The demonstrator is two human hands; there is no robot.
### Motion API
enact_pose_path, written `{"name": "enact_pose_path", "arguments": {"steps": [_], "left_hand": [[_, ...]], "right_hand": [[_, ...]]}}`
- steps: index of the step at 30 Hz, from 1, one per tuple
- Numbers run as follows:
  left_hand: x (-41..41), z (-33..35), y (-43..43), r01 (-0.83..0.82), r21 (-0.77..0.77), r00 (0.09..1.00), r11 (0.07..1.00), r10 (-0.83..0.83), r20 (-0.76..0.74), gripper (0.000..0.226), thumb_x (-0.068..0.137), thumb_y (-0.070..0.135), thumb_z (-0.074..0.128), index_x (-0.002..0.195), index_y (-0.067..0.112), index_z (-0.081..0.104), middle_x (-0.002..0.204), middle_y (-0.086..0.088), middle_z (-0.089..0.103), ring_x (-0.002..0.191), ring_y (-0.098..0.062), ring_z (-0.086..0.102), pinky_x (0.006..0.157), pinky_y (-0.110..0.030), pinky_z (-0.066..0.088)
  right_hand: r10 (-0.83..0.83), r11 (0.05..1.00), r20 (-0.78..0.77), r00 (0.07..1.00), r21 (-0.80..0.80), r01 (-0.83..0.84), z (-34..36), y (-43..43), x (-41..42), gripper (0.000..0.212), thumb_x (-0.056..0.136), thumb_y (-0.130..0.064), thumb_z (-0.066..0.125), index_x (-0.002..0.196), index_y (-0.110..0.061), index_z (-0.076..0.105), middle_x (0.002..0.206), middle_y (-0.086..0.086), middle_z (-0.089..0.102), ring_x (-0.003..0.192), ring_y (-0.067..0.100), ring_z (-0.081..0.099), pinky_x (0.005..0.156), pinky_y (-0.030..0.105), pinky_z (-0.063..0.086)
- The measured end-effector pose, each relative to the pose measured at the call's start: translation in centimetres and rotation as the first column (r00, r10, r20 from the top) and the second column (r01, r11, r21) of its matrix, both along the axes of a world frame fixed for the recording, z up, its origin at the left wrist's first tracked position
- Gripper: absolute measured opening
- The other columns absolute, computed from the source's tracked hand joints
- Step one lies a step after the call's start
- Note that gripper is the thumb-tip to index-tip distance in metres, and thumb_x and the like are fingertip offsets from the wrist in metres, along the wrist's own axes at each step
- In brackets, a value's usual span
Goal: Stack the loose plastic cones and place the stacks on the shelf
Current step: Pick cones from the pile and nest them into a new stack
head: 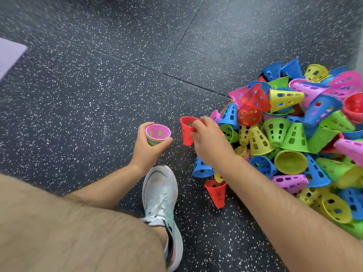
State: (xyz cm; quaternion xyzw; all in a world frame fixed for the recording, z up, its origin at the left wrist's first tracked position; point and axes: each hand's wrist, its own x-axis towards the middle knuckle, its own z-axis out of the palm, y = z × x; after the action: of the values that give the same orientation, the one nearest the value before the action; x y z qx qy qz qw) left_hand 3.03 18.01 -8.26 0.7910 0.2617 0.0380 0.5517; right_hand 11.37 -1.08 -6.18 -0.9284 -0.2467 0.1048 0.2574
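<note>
Left hand: fingers curl round the nested cone stack, pink innermost, mouth up, left of the cone pile. Right hand: fingers pinch the red cone by its rim at the pile's left edge. Open speckled floor left of the pile.

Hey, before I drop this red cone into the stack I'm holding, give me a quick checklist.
1. The left hand wraps the stack: ok.
2. The stack's mouth faces up: ok.
3. Grip on the red cone: ok, the right hand pinches its rim.
4. Red cone wide end up, like the stack: ok.
5. Red cone over the stack's mouth: not ok, it is beside it, apart.
6. Where the shelf is: cannot tell, none in view.
</note>
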Motion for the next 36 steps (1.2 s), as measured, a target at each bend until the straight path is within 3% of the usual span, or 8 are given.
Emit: {"name": "enact_pose_path", "arguments": {"steps": [3, 6, 9, 13, 19, 23, 30, 36], "left_hand": [[1.0, 1.1, -1.5, 0.148, 0.020, 0.988, 0.989, -0.147, -0.038, 0.071, 0.075, 0.024, 0.092, 0.131, 0.027, 0.049, 0.115, 0.014, 0.061, 0.094, 0.006, 0.061, 0.081, -0.008, 0.045], [1.7, 2.5, -2.9, 0.265, -0.044, 0.962, 0.963, -0.267, -0.054, 0.073, 0.074, 0.021, 0.092, 0.133, 0.023, 0.049, 0.116, 0.008, 0.066, 0.092, 0.006, 0.064, 0.080, -0.010, 0.047], [2.1, 3.2, -3.8, 0.264, -0.075, 0.964, 0.962, -0.265, -0.004, 0.069, 0.079, 0.007, 0.087, 0.134, 0.016, 0.048, 0.113, 0.003, 0.067, 0.087, 0.005, 0.065, 0.079, -0.017, 0.050], [2.1, 2.8, -4.0, 0.305, -0.028, 0.952, 0.952, -0.305, 0.017, 0.073, 0.074, 0.008, 0.090, 0.132, 0.018, 0.048, 0.115, 0.007, 0.064, 0.093, 0.009, 0.062, 0.085, -0.011, 0.046], [1.1, 1.2, -3.9, 0.383, 0.001, 0.923, 0.924, -0.383, -0.030, 0.070, 0.072, 0.022, 0.094, 0.127, 0.023, 0.051, 0.118, 0.010, 0.063, 0.104, 0.003, 0.062, 0.091, -0.012, 0.045], [1.3, -0.2, -4.1, 0.421, -0.023, 0.904, 0.907, -0.421, -0.077, 0.069, 0.074, 0.017, 0.092, 0.128, 0.022, 0.050, 0.117, 0.015, 0.061, 0.102, 0.009, 0.060, 0.086, -0.006, 0.041], [2.2, -1.4, -4.2, 0.435, -0.050, 0.894, 0.899, -0.438, -0.096, 0.071, 0.074, 0.015, 0.092, 0.129, 0.021, 0.048, 0.119, 0.012, 0.059, 0.102, 0.010, 0.059, 0.087, -0.007, 0.042], [2.5, -2.2, -3.7, 0.467, -0.071, 0.872, 0.881, -0.472, -0.128, 0.071, 0.074, 0.015, 0.092, 0.129, 0.021, 0.048, 0.116, 0.013, 0.060, 0.099, 0.012, 0.058, 0.084, -0.004, 0.041]], "right_hand": [[-0.160, 0.942, 0.004, 0.987, 0.299, 0.152, 3.3, -0.8, 0.3, 0.011, 0.098, -0.016, 0.057, 0.102, -0.007, 0.061, 0.112, 0.010, 0.056, 0.103, 0.027, 0.052, 0.088, 0.038, 0.042], [-0.093, 0.925, 0.012, 0.996, 0.372, 0.082, 4.3, -0.8, 0.1, 0.010, 0.095, -0.015, 0.061, 0.101, -0.007, 0.063, 0.108, 0.010, 0.058, 0.102, 0.028, 0.055, 0.091, 0.036, 0.043], [0.032, 0.951, 0.007, 0.999, 0.308, -0.032, 3.6, -0.9, -0.7, 0.016, 0.094, -0.021, 0.061, 0.108, -0.014, 0.064, 0.110, 0.005, 0.059, 0.102, 0.028, 0.057, 0.092, 0.044, 0.048], [0.081, 0.945, -0.187, 0.979, 0.327, -0.016, 3.8, -1.8, -2.2, 0.031, 0.093, -0.029, 0.059, 0.122, -0.022, 0.056, 0.104, -0.006, 0.065, 0.095, 0.014, 0.060, 0.089, 0.036, 0.049], [-0.171, 0.967, -0.213, 0.962, 0.149, 0.205, 1.6, -4.4, -2.5, 0.031, 0.095, -0.019, 0.051, 0.125, -0.017, 0.055, 0.114, 0.003, 0.062, 0.109, 0.023, 0.054, 0.094, 0.041, 0.045], [-0.170, 0.985, -0.173, 0.970, -0.008, 0.171, -0.1, -5.6, -2.4, 0.030, 0.095, -0.013, 0.049, 0.124, -0.014, 0.058, 0.119, 0.002, 0.059, 0.114, 0.023, 0.047, 0.098, 0.038, 0.042], [-0.070, 0.989, -0.147, 0.987, -0.142, 0.049, -1.5, -4.2, -1.5, 0.040, 0.093, -0.027, 0.056, 0.133, -0.026, 0.053, 0.133, 0.006, 0.049, 0.120, 0.029, 0.046, 0.096, 0.043, 0.047], [-0.281, 0.949, -0.241, 0.929, -0.211, 0.233, -2.1, -2.5, -0.1, 0.057, 0.096, -0.047, 0.056, 0.140, -0.014, 0.042, 0.130, 0.012, 0.050, 0.122, 0.033, 0.047, 0.098, 0.046, 0.046]]}}
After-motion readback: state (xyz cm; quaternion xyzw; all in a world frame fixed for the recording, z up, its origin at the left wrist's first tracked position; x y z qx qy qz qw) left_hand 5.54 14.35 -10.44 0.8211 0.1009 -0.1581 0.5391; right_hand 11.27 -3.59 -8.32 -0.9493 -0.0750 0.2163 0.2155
